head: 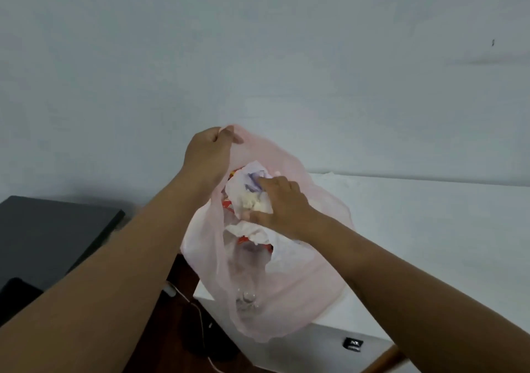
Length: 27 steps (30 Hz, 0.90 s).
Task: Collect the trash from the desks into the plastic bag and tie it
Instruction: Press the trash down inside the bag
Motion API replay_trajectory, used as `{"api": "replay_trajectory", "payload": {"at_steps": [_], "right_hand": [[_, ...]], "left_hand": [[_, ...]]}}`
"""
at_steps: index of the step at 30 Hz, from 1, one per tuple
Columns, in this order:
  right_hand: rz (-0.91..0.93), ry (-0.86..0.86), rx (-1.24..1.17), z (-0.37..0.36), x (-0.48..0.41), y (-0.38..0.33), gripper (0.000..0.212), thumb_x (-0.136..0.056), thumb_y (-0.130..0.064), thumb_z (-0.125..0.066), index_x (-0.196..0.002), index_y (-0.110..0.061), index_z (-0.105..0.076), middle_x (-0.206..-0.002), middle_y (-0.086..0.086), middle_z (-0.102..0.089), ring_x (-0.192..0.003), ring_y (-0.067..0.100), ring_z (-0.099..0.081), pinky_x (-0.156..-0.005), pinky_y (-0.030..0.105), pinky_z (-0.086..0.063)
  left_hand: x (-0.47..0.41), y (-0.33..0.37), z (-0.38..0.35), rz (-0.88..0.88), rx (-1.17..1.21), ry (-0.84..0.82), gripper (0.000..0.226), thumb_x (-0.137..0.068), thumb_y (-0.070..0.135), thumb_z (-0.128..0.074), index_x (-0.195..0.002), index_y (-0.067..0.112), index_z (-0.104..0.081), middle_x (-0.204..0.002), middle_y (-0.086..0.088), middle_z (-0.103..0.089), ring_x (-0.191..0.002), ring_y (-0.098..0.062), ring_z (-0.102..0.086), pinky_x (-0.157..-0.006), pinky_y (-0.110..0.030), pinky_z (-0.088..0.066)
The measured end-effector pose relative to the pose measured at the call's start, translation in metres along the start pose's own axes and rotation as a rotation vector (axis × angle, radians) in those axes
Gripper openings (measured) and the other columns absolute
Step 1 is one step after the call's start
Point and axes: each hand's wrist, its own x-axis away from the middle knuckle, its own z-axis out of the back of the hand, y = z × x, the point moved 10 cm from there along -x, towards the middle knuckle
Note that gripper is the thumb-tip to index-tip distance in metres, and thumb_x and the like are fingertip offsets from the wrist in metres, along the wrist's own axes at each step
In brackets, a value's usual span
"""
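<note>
A thin pink plastic bag point(304, 289) hangs in front of me, held up by my left hand point(210, 154), which grips its upper rim. My right hand point(279, 203) reaches into the bag's mouth and clutches a crumpled white paper wad point(246, 192) with purple marks. Below it lie more white tissue point(252, 230), a red wrapper point(243, 239) and a clear plastic bottle point(248, 301) showing through the bag's wall.
A white desk point(430, 229) stands on the right against a pale wall. A dark grey desk point(48, 235) is on the left. Between them are dark brown floor, a white cable point(198, 312) and a small black item point(353, 344) low on the white surface.
</note>
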Motion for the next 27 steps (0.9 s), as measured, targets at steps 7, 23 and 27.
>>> {"api": "replay_trajectory", "payload": {"at_steps": [7,23,27], "right_hand": [[0.08,0.466,-0.271,0.078,0.039,-0.005,0.033,-0.09,-0.045,-0.06,-0.116,-0.025,-0.06,-0.111,-0.016,-0.056,-0.102,0.003,-0.05,-0.086,0.021,-0.04],[-0.263,-0.012,0.313,0.001,-0.049,0.24,0.111,-0.051,-0.098,-0.013,-0.148,-0.046,-0.021,-0.159,0.003,-0.015,-0.141,0.036,-0.021,-0.112,0.055,-0.02],[-0.145,-0.284,0.44,-0.045,-0.08,0.231,0.081,-0.08,-0.076,-0.037,-0.149,-0.047,-0.008,-0.162,0.001,0.0,-0.147,0.037,-0.001,-0.115,0.059,-0.007]], "left_hand": [[-0.005,-0.02,-0.009,-0.024,0.01,-0.088,0.039,-0.102,0.04,-0.042,-0.077,0.025,-0.067,-0.062,0.004,-0.048,-0.054,-0.013,-0.042,-0.053,-0.026,-0.033],[-0.006,-0.048,-0.023,0.129,-0.124,0.132,0.038,-0.102,0.045,-0.04,-0.085,0.021,-0.064,-0.071,0.0,-0.055,-0.062,-0.016,-0.043,-0.058,-0.029,-0.034],[0.003,-0.05,-0.018,0.162,-0.125,0.177,0.038,-0.102,0.045,-0.041,-0.083,0.023,-0.066,-0.073,-0.004,-0.051,-0.066,-0.017,-0.038,-0.058,-0.029,-0.027]]}}
